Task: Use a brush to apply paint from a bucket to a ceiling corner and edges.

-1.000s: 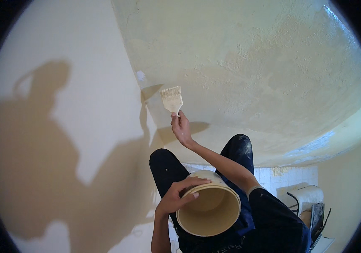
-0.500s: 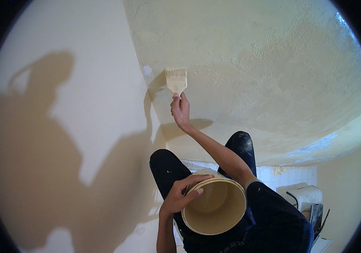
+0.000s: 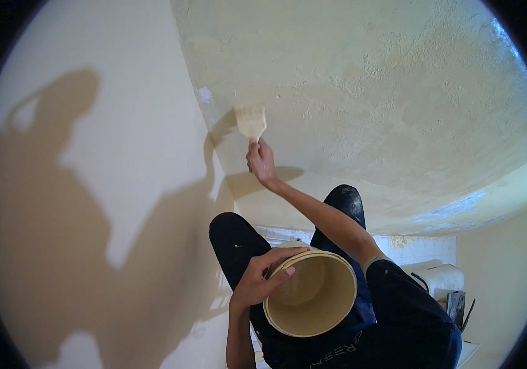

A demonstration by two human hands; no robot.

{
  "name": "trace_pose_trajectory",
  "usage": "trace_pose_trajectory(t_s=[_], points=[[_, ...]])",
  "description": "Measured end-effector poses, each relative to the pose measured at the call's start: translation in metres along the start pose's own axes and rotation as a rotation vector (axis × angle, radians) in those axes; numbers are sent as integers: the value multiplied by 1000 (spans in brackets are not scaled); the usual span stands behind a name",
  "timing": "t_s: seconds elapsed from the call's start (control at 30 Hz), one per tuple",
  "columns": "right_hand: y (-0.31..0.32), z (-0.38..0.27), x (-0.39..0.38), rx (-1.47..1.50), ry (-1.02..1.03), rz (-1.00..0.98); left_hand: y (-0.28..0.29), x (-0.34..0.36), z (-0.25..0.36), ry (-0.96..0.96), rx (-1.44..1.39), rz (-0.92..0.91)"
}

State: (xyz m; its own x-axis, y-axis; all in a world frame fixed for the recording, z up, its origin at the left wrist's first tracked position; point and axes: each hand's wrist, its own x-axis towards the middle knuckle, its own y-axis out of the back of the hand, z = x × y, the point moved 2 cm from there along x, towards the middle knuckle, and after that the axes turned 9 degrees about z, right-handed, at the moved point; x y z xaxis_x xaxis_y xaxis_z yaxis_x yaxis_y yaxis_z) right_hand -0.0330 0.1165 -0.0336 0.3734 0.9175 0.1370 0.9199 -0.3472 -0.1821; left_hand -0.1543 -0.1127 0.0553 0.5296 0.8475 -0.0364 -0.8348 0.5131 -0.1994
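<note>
My right hand (image 3: 261, 163) grips the handle of a wide, flat paintbrush (image 3: 251, 120). Its bristles, slightly blurred, lie against the cream wall (image 3: 312, 132) near the corner. My left hand (image 3: 261, 280) is closed over the rim of a cream bucket (image 3: 337, 286), with the thumb inside and the fingers outside. The bucket rests tilted between my legs, its mouth toward me. Its inner walls are coated cream, and how much paint it holds I cannot make out.
A plain wall (image 3: 134, 80) at the left meets the painted wall in a corner and carries my shadow. Flaking, rough patches (image 3: 448, 206) mark the wall on the right. Behind my right arm stand a whitish container (image 3: 445, 280) and some dark flat pieces (image 3: 456, 305).
The brush has shifted slightly down and left along the wall, its bristles now blurred. My left hand keeps its hold on the bucket. The whole view has moved a little.
</note>
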Motion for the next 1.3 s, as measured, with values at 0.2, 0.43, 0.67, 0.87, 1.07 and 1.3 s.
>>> trace_pose_trajectory(t_s=[0.2, 0.43, 0.67, 0.87, 1.07, 1.3], points=[[6, 10, -10, -200, 105, 4, 1, 1, -4, 12, -6, -14], [0, 28, 12, -22, -70, -68, 0, 3, -5, -21, -26, -20], [21, 63, -43, -125, -476, -212, 2, 3, -4, 5, -6, -6], [8, 4, 12, -89, 83, -107, 3, 8, -8, -14, -22, -21], [39, 77, -16, -39, -357, -111, -5, 13, -8, -17, 35, -29], [39, 59, -36, -287, -56, -207, -6, 6, -5, 34, -3, -19]])
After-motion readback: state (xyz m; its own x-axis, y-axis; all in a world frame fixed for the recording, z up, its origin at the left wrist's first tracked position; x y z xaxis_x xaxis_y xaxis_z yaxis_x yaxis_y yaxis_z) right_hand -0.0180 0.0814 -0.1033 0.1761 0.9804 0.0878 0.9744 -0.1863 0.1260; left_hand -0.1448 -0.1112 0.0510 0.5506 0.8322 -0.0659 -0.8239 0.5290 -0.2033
